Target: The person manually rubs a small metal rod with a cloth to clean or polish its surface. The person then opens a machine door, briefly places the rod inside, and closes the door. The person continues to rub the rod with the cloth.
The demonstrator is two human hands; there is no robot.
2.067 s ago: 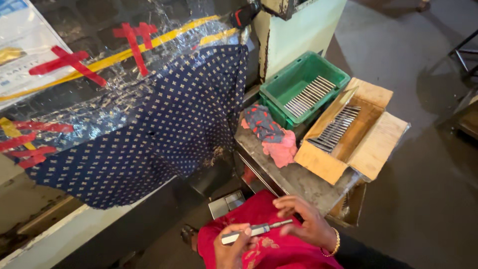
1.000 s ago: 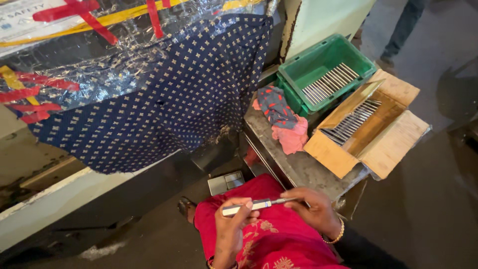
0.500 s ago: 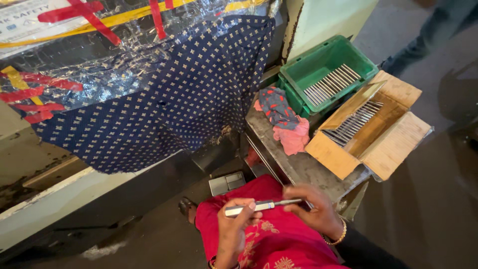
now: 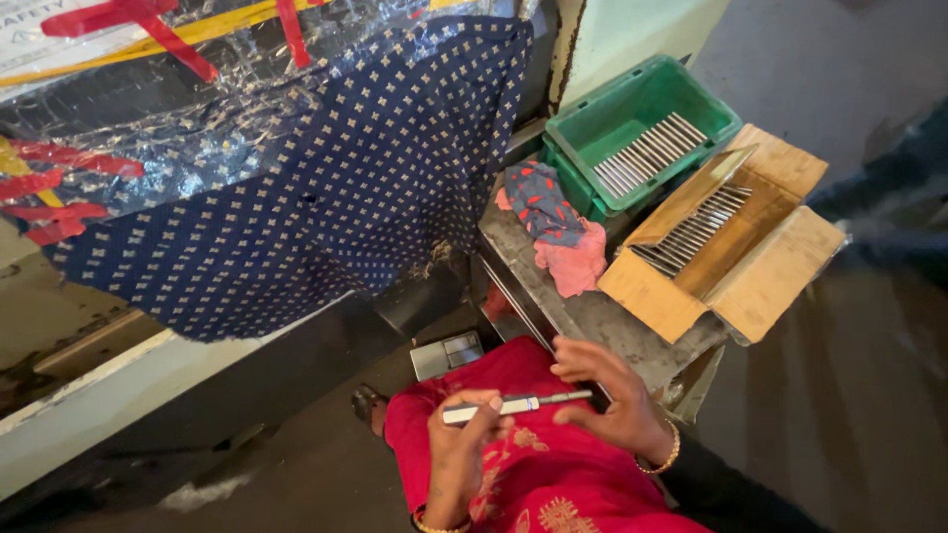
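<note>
Since half a second ago both hands have barely shifted, the slim metal tool (image 4: 513,405) keeping level over the red-clothed lap; left hand (image 4: 464,444) pinches its pale handle end; right hand (image 4: 607,400) curls loosely round the thin dark tip; beyond, on the counter (image 4: 592,316), lie crumpled rags (image 4: 553,227), a green crate (image 4: 632,128) and a cardboard box (image 4: 731,247) of metal rods.

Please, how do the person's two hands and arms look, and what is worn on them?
Both hands are bare, without gloves. The right hand has a thin gold-coloured bangle at the wrist, followed by a dark sleeve. The left hand also has a gold-coloured bangle at its wrist, at the picture's lower edge.
</note>
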